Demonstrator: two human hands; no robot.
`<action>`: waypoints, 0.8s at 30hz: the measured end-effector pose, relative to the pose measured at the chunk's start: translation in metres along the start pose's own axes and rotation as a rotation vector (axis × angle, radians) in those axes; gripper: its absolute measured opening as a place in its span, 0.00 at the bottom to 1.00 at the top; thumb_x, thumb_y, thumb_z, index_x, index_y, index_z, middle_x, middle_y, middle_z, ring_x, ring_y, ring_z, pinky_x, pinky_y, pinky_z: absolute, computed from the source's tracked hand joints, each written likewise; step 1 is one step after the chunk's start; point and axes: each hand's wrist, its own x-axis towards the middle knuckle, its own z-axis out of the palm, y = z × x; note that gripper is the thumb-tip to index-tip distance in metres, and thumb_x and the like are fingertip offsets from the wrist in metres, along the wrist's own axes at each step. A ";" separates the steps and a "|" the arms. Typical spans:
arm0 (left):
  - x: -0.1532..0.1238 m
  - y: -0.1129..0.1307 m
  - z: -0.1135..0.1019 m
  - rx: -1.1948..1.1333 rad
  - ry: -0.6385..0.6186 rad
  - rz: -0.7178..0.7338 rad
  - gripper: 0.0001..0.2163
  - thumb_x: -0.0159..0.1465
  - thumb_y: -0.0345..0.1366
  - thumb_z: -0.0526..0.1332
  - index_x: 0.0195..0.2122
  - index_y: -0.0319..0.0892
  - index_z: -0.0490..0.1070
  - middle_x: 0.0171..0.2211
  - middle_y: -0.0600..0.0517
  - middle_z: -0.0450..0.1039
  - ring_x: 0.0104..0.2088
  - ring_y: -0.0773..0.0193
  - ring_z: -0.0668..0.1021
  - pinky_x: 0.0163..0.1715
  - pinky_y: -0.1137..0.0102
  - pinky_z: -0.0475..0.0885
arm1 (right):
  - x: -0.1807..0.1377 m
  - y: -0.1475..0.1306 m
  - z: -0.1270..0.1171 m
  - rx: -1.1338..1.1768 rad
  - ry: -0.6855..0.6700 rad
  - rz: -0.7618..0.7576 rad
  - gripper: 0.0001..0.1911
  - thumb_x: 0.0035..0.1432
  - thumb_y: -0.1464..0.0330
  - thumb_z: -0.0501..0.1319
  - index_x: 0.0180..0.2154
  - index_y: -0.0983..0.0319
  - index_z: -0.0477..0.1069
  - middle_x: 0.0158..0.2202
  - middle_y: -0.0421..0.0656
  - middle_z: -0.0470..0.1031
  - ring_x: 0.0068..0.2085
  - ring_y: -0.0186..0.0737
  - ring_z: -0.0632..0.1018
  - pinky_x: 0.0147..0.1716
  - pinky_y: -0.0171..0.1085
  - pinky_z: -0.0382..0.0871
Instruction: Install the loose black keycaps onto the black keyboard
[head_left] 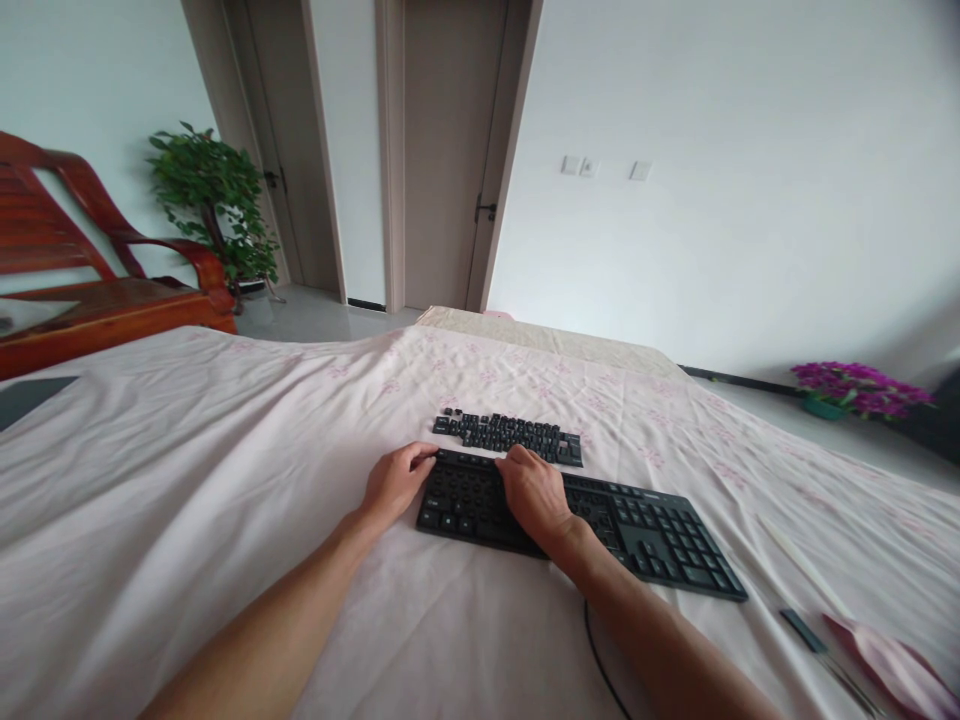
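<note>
A black keyboard (480,505) lies on the pale pink cloth, many of its keycaps off on the left and middle part. The number pad side still carries its keys. My left hand (397,485) grips the keyboard's upper left corner with thumb and fingers closed. Over the upper middle of the keyboard, my right hand (534,492) has its fingers curled together; whatever sits between the fingertips is hidden. Just beyond the keyboard lie loose black keycaps (510,434) grouped in rows, two small ones a little apart at the far left.
To the right on the cloth (300,470) rest a dark-handled metal tool (804,632), a long pale strip (802,560) and a pink cloth piece (889,660). A black cable (596,650) runs toward me. A dark flat object (34,398) is at the left edge.
</note>
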 end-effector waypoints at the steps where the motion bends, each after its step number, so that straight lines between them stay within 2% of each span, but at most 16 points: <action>1: 0.000 0.000 0.000 -0.001 0.002 0.001 0.14 0.62 0.40 0.55 0.45 0.49 0.75 0.43 0.55 0.79 0.43 0.63 0.79 0.45 0.72 0.70 | -0.001 0.001 0.000 0.006 0.010 0.005 0.13 0.64 0.73 0.50 0.37 0.59 0.73 0.39 0.45 0.72 0.41 0.39 0.72 0.38 0.35 0.62; 14: -0.001 0.002 -0.001 0.012 0.000 -0.005 0.14 0.62 0.40 0.55 0.46 0.49 0.75 0.44 0.55 0.79 0.43 0.64 0.79 0.45 0.72 0.70 | -0.003 -0.004 -0.004 -0.014 -0.018 -0.080 0.12 0.59 0.77 0.51 0.38 0.62 0.72 0.40 0.47 0.72 0.40 0.40 0.71 0.40 0.35 0.61; 18: -0.001 0.004 -0.001 0.017 -0.002 -0.013 0.14 0.62 0.40 0.55 0.46 0.49 0.75 0.44 0.55 0.79 0.43 0.64 0.79 0.45 0.72 0.70 | -0.001 0.001 -0.005 0.103 0.007 -0.006 0.15 0.62 0.74 0.50 0.38 0.59 0.75 0.39 0.45 0.73 0.41 0.38 0.72 0.38 0.33 0.61; 21: -0.001 0.004 -0.001 0.014 -0.004 -0.001 0.13 0.62 0.40 0.55 0.45 0.49 0.75 0.44 0.55 0.79 0.43 0.64 0.79 0.45 0.72 0.71 | 0.004 0.008 -0.003 0.214 0.026 0.047 0.14 0.64 0.68 0.52 0.39 0.57 0.77 0.39 0.43 0.74 0.41 0.37 0.74 0.39 0.32 0.62; 24: 0.000 0.003 -0.001 0.025 0.007 -0.013 0.13 0.62 0.40 0.56 0.45 0.49 0.75 0.43 0.55 0.79 0.43 0.63 0.79 0.45 0.72 0.71 | 0.012 0.015 -0.001 0.299 0.024 0.086 0.12 0.62 0.67 0.55 0.37 0.57 0.78 0.38 0.42 0.75 0.40 0.36 0.75 0.40 0.31 0.63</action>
